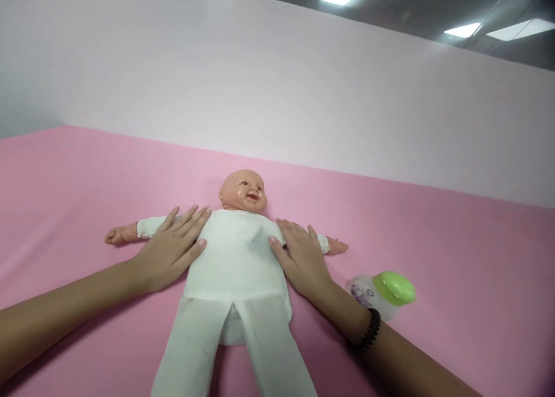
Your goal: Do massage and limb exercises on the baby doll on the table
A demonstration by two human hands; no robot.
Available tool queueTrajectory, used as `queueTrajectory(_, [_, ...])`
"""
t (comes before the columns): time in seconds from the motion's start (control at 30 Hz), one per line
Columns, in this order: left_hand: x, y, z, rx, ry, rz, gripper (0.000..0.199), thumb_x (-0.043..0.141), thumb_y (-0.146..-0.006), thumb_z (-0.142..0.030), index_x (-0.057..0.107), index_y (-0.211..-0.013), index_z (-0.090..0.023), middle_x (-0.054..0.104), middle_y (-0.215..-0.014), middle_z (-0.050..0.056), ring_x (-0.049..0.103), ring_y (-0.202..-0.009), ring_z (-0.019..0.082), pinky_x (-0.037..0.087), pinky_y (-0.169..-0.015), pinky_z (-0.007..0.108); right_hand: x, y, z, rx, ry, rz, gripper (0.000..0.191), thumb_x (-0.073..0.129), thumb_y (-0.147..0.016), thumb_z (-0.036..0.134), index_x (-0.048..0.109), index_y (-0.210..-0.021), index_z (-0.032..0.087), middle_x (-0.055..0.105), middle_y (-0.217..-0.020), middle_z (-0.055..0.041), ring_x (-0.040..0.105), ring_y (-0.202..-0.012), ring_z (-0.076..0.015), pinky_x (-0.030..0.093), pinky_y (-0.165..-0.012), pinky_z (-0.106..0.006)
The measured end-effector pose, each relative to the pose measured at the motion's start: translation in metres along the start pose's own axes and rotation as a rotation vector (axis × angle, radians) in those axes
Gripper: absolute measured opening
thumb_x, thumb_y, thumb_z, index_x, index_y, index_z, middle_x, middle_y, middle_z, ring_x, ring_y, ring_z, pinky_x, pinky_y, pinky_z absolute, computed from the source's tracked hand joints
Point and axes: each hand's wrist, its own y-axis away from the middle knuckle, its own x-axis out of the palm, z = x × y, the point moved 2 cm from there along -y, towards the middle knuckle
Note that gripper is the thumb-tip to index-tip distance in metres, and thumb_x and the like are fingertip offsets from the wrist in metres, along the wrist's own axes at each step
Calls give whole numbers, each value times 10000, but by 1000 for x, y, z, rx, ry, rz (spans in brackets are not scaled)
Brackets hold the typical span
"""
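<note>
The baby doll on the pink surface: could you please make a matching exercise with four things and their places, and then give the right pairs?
Things:
1. left hand
2. right hand
3. black beaded bracelet
4. plastic bottle with a green cap

Places:
A. around the right wrist
B. on the pink surface, beside the right forearm
C. on the left shoulder of the baby doll
D. on the right shoulder of the baby doll

Right pairs: 1-D, 2-C, 3-A, 4-B.

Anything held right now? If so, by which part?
No closed grip: the left hand and right hand lie open, fingers spread, on either side of the baby doll's chest, over its white outfit.
</note>
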Motion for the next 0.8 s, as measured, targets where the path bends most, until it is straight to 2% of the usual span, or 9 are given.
queueTrajectory(0.1, [-8, 2, 11, -22, -86, 10, 656, 292, -1088, -499, 286, -1674, -204, 379, -1687, 97, 268, -1594, 318, 117, -1304, 555, -10, -7, -13, 47, 222, 21, 508, 364, -1066, 471, 700, -1230, 127, 738, -1237, -180, 659, -1201, -375, 296, -1174, -678])
queueTrajectory(0.17, [-14, 4, 18, -33, -130, 11, 664, 326, -1065, -541, 386, -1635, -204, 488, -1621, 120, 390, -1532, 339, 172, -1284, 560, -15, -12, -22, 84, 312, 51, 494, 358, -1063, 447, 738, -1076, 131, 765, -1103, -176, 696, -1069, -369, 399, -1079, -629])
queueTrajectory(0.27, [-23, 3, 30, -56, -159, 25, 665, 346, -1036, -584, 460, -1589, -233, 637, -1467, 116, 575, -1360, 345, 326, -1205, 535, -21, -16, -39, 130, 351, 52, 499, 385, -1042, 482, 744, -1017, 136, 761, -1063, -192, 700, -997, -368, 477, -938, -552])
queueTrajectory(0.33, [-27, 2, 38, -35, -143, 49, 649, 360, -1024, -568, 483, -1569, -239, 676, -1401, 106, 631, -1276, 337, 415, -1131, 491, -24, -17, -50, 24, 268, 56, 469, 428, -1023, 500, 736, -1098, 154, 753, -1134, -184, 689, -1060, -355, 480, -944, -519])
queueTrajectory(0.47, [-35, -2, 58, 82, -67, 116, 604, 437, -984, -435, 518, -1533, -196, 689, -1363, 146, 666, -1209, 327, 482, -1051, 451, -29, -13, -68, -369, 33, 96, 412, 588, -931, 408, 661, -1292, 223, 697, -1327, -133, 612, -1268, -322, 430, -1088, -505])
queueTrajectory(0.53, [-41, -1, 70, 99, -35, 138, 596, 463, -955, -406, 544, -1507, -198, 708, -1328, 144, 683, -1169, 314, 498, -1023, 424, -28, -13, -77, -397, -12, 62, 454, 600, -866, 302, 636, -1311, 218, 681, -1342, -132, 599, -1283, -321, 434, -1099, -506])
queueTrajectory(0.67, [-55, 7, 97, 46, -12, 137, 558, 504, -910, -452, 639, -1402, -227, 768, -1091, 101, 715, -968, 276, 525, -897, 368, -22, -19, -95, -235, 5, -153, 454, 539, -770, 190, 672, -1205, 185, 721, -1214, -141, 641, -1179, -332, 461, -1061, -517])
queueTrajectory(0.73, [-59, 12, 110, -15, -12, 123, 540, 529, -896, -494, 676, -1347, -235, 766, -967, 82, 711, -868, 264, 526, -821, 351, -19, -23, -107, -75, 48, -269, 375, 536, -792, 202, 697, -1131, 183, 735, -1152, -139, 647, -1136, -337, 462, -1046, -527])
queueTrajectory(0.8, [-60, 17, 120, -110, -5, 76, 533, 567, -880, -551, 702, -1289, -237, 772, -983, 88, 715, -865, 275, 528, -792, 355, -15, -26, -120, 58, 81, -316, 315, 546, -847, 250, 717, -1103, 186, 723, -1161, -146, 630, -1152, -343, 465, -1039, -529])
